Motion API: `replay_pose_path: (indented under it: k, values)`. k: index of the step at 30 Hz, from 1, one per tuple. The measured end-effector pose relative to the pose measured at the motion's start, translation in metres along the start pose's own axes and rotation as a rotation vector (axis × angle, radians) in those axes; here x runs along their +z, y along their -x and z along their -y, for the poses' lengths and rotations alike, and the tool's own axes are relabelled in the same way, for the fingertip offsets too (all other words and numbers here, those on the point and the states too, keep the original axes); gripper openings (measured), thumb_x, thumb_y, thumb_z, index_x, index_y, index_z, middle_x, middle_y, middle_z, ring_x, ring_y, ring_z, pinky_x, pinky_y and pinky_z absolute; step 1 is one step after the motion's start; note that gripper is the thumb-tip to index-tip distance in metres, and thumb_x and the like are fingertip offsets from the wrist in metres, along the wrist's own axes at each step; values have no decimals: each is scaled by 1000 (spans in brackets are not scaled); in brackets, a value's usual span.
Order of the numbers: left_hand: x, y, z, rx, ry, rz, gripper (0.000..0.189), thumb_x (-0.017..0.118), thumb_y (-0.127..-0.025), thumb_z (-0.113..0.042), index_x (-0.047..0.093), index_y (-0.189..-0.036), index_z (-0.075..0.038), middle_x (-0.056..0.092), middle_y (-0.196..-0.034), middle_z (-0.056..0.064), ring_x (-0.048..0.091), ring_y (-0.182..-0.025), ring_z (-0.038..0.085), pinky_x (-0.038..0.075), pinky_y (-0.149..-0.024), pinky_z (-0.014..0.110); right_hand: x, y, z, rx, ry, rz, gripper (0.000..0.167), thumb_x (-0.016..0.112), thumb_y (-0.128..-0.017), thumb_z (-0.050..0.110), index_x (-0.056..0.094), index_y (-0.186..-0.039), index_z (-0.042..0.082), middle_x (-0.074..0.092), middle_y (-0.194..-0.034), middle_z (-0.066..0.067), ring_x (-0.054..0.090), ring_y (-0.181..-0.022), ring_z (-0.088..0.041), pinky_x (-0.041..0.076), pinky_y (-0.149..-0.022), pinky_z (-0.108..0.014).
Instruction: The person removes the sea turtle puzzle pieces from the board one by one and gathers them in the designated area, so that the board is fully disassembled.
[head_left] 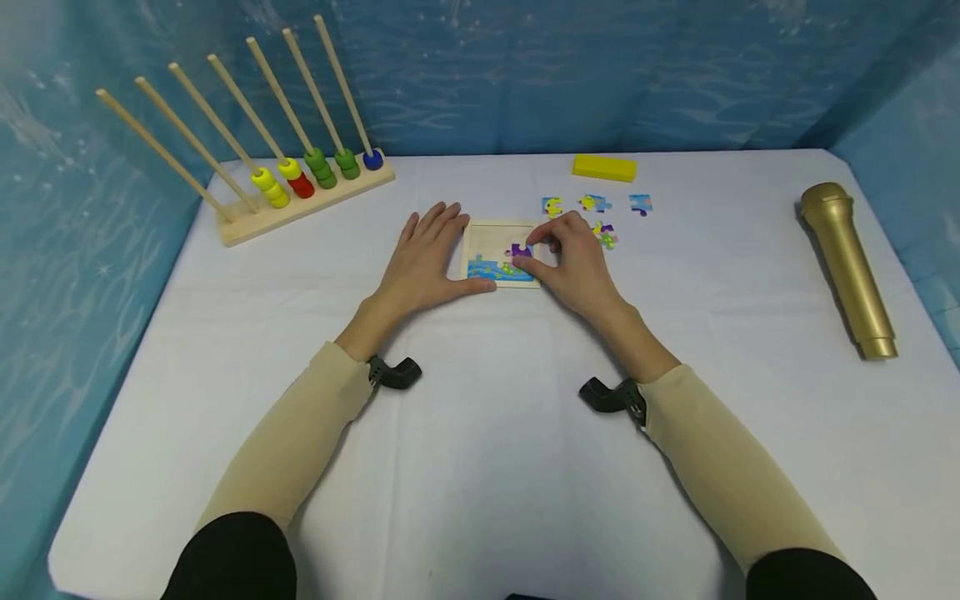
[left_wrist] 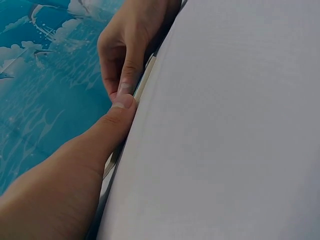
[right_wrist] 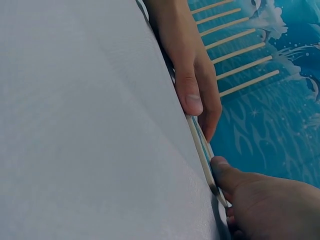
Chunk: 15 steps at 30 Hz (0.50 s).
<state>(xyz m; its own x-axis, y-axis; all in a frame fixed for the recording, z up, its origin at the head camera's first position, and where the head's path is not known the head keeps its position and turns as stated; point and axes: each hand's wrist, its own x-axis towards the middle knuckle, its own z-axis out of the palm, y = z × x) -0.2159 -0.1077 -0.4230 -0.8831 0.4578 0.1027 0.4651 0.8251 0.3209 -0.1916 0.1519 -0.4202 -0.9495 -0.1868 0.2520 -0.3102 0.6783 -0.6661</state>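
A small wooden puzzle tray lies flat on the table, its lower part filled with blue, wave-patterned pieces. My left hand is spread flat at the tray's left side, fingers pointing away and thumb along the near edge. In the left wrist view, the left thumb presses at the tray's rim. With thumb and index finger, my right hand pinches a purple puzzle piece over the tray's right part. The right wrist view shows the right thumb close against the tray edge.
Several loose puzzle pieces lie beyond the right hand, near a yellow block. A wooden peg rack with coloured rings stands at the back left. A gold microphone-shaped object lies far right. Blue curtains border the white table.
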Motion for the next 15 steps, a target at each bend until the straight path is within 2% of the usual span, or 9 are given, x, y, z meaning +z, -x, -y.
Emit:
replay_pose_path:
  k: [7, 15]
  values:
    - [0, 1, 0, 0, -4, -1, 113, 69, -81, -81, 34, -165, -14, 27, -174, 8, 13, -165, 26, 2, -133, 53, -1, -1, 4, 25, 8, 37, 39, 85, -92, 27, 70, -116, 0, 52, -113, -18, 48, -104, -31, 41, -92, -41]
    - [1, 0, 0, 4, -3, -2, 113, 70, -81, -80, 34, -165, -13, 28, -174, 8, 13, -164, 27, 3, -133, 53, 1, -1, -1, -23, -57, -25, 35, 86, -91, 21, 66, -114, 4, 60, -105, -15, 50, -100, -29, 39, -88, -37]
